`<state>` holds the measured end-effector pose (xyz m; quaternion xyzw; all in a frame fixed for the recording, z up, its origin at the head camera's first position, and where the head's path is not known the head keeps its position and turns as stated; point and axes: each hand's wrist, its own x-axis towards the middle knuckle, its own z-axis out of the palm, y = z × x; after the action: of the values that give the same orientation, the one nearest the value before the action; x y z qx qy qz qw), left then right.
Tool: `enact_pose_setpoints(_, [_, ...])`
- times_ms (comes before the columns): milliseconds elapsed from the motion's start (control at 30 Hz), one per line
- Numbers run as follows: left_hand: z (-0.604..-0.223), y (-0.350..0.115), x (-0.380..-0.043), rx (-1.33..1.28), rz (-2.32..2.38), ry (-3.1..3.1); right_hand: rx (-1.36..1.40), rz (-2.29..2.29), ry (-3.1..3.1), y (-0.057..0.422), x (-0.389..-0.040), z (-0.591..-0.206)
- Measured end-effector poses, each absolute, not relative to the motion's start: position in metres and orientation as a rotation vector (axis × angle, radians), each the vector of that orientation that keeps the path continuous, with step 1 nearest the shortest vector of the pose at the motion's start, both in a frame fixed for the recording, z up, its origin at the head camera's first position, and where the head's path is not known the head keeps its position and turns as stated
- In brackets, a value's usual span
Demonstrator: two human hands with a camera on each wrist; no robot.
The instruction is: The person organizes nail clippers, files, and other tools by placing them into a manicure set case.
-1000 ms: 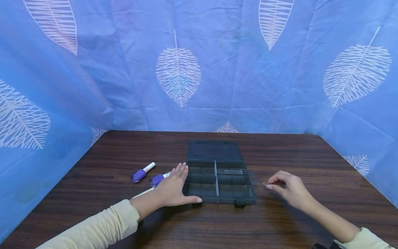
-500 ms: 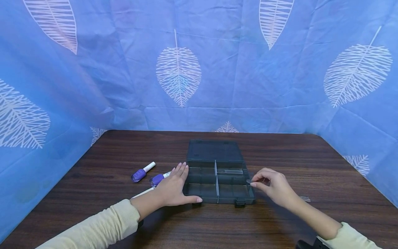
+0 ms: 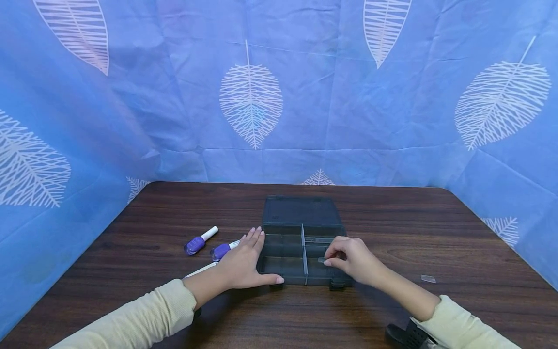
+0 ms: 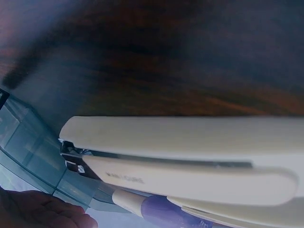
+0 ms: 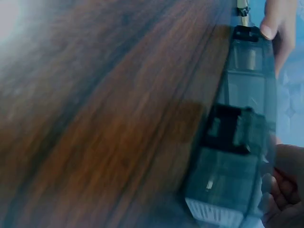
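Note:
A dark translucent organizer box (image 3: 283,278) lies with its lid (image 3: 301,211) folded back; white upright dividers (image 3: 302,236) part its compartments. My left hand (image 3: 242,261) rests along the box's left edge, fingers straight and thumb at the front left corner. Over the front right compartment, my right hand (image 3: 355,259) pinches a small clear plastic piece (image 3: 321,260) between thumb and index finger. In the right wrist view that hand (image 5: 285,190) is partly hidden behind the box's front wall (image 5: 223,175), which bears a black latch (image 5: 230,128).
Another clear plastic piece (image 3: 428,278) lies on the table to the right. Two purple nail polish bottles (image 3: 194,245) with white caps lie at left. A cream nail clipper (image 4: 190,137) is close under the left wrist, mostly hidden by the forearm in the head view.
My right hand has moved left from beside the box to over its front right compartment, carrying the clear piece. The other piece on the table came into view. My left hand stays put.

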<state>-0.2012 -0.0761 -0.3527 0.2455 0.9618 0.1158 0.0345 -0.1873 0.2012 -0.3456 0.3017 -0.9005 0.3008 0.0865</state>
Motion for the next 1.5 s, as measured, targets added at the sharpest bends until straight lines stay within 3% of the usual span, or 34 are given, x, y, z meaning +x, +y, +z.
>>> enact_pose_setpoints(200, [-0.353, -0.074, -0.201, 0.757, 0.351, 2.964, 1.022, 0.763, -2.808, 0.193, -0.195, -0.345])
enact_pose_setpoints(667, [-0.354, -0.073, -0.203, 0.762, 0.357, 2.966, 1.027, 0.605, -2.889, 0.184, -0.197, -0.344])
enact_pose_setpoints(1500, [-0.353, -0.075, -0.202, 0.749, 0.347, 2.955, 0.858, 0.762, -2.512, 0.228, -0.183, -0.334])
